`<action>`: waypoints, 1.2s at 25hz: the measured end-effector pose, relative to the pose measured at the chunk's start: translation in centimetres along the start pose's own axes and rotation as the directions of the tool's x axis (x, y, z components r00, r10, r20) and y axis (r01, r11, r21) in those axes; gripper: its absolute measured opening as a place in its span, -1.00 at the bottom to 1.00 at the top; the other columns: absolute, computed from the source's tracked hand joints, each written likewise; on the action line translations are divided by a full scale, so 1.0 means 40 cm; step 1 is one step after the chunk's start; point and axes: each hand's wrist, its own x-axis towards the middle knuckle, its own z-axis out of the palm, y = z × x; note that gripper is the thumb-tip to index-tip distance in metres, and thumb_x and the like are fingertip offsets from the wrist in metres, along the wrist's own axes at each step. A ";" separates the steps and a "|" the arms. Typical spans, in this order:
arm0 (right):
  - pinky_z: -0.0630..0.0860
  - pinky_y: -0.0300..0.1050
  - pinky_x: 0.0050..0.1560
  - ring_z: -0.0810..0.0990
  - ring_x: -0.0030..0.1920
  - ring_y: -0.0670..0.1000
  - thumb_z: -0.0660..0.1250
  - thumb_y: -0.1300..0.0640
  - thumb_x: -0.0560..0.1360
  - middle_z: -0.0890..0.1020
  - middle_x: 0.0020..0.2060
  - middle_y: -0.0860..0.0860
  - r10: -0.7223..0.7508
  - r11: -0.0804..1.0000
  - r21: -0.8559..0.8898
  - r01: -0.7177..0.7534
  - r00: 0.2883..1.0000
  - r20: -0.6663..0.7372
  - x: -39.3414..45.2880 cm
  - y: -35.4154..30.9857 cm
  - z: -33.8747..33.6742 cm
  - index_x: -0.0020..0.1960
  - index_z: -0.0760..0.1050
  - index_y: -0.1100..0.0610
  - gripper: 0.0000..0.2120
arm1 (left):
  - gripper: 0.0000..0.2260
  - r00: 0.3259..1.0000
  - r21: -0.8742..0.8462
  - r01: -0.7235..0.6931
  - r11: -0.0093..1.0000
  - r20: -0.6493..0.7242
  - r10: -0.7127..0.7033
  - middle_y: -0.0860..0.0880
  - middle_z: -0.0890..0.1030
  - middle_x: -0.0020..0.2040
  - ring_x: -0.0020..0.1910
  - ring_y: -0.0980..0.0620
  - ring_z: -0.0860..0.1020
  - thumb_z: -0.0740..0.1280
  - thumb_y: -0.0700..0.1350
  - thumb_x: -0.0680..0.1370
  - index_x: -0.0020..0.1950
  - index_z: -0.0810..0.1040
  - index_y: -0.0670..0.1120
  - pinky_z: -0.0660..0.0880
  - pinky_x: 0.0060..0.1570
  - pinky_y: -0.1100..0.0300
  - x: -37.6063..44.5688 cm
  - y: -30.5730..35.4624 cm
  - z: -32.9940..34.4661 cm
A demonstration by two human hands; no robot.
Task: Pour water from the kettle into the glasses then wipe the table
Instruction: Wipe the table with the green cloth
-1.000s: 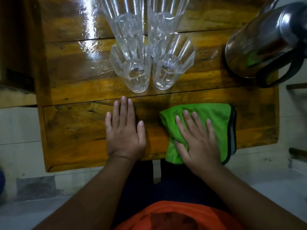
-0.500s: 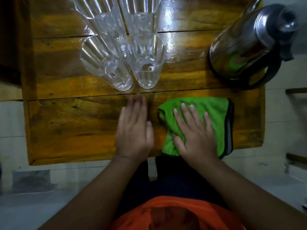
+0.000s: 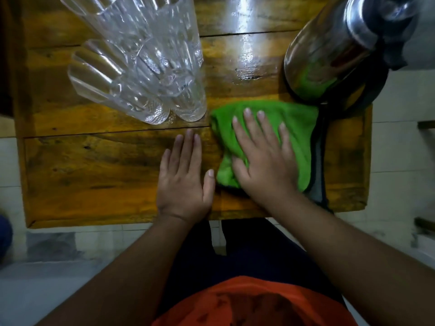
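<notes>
Several clear ribbed glasses [image 3: 141, 74] stand clustered at the back left of the wooden table [image 3: 94, 165]. A shiny steel kettle [image 3: 329, 52] with a black handle stands at the back right. A green cloth [image 3: 299, 128] with a dark edge lies on the table just in front of the kettle. My right hand [image 3: 263, 158] rests flat on the cloth, palm down, fingers spread. My left hand [image 3: 186, 177] lies flat on the bare wood beside the cloth, holding nothing, its fingertips close to the nearest glass.
The table's front edge [image 3: 117, 222] runs just above my lap. Pale tiled floor [image 3: 400, 161] shows to the right and below. A wet glare [image 3: 244, 55] lies on the wood between the glasses and the kettle.
My right hand has slid the green cloth away from me, toward the kettle's base. My left hand stays flat on the wood. The view has shifted left and forward.
</notes>
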 end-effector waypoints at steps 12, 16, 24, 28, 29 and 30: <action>-0.12 0.17 0.56 -0.04 0.63 0.01 0.21 -0.11 0.53 0.08 0.64 -0.02 0.029 0.999 0.018 -0.029 0.998 0.050 -0.085 0.106 -0.016 0.62 0.08 -0.08 -0.31 | -0.37 0.998 -0.004 0.055 0.998 -0.022 -0.055 -0.15 0.12 0.61 0.60 -0.10 0.02 0.14 0.00 0.55 0.59 0.13 -0.18 -0.12 0.55 -0.01 0.010 0.038 -0.015; -0.07 0.19 0.55 0.00 0.63 0.02 0.26 -0.11 0.51 0.09 0.62 -0.03 -0.025 0.999 -0.022 0.026 0.998 0.065 -0.171 0.157 -0.009 0.61 0.11 -0.08 -0.28 | -0.42 0.997 -0.079 -0.079 0.994 -0.031 0.077 -0.09 0.18 0.60 0.59 -0.08 0.08 0.16 -0.04 0.56 0.58 0.20 -0.14 -0.02 0.54 -0.04 0.041 0.154 -0.002; -0.09 0.20 0.55 0.00 0.63 0.02 0.18 -0.14 0.54 0.12 0.63 -0.01 0.000 1.000 0.001 0.000 1.000 0.018 -0.033 0.194 -0.045 0.61 0.10 -0.09 -0.33 | -0.40 0.998 -0.021 -0.066 0.998 -0.003 0.066 -0.05 0.09 0.62 0.60 -0.03 0.01 0.12 0.08 0.60 0.61 0.12 -0.09 -0.04 0.54 -0.05 0.053 0.181 0.026; -0.03 0.22 0.56 0.05 0.62 0.05 0.19 -0.17 0.52 0.15 0.62 0.01 0.010 1.000 0.009 -0.010 1.000 0.003 -0.083 0.222 -0.039 0.60 0.14 -0.08 -0.32 | -0.39 0.998 0.000 -0.066 0.998 -0.006 0.066 -0.05 0.08 0.62 0.60 -0.03 0.00 0.13 0.09 0.59 0.61 0.10 -0.08 -0.05 0.55 -0.04 0.055 0.185 0.032; -0.01 0.23 0.56 0.06 0.62 0.05 0.20 -0.18 0.52 0.15 0.62 0.00 0.015 1.000 0.001 -0.015 1.000 0.010 -0.106 0.226 -0.036 0.60 0.14 -0.08 -0.31 | -0.38 0.998 0.002 -0.062 0.998 -0.007 0.062 -0.05 0.08 0.62 0.60 -0.03 0.00 0.13 0.10 0.59 0.61 0.10 -0.08 -0.06 0.54 -0.04 0.053 0.182 0.032; 0.00 0.24 0.56 0.06 0.62 0.05 0.21 -0.18 0.51 0.15 0.62 0.00 0.013 1.000 -0.004 -0.013 1.000 0.017 -0.125 0.229 -0.032 0.60 0.14 -0.08 -0.30 | -0.38 0.998 0.004 -0.057 0.998 -0.006 0.058 -0.05 0.08 0.62 0.60 -0.03 0.00 0.13 0.10 0.59 0.61 0.10 -0.08 -0.06 0.54 -0.03 0.050 0.178 0.032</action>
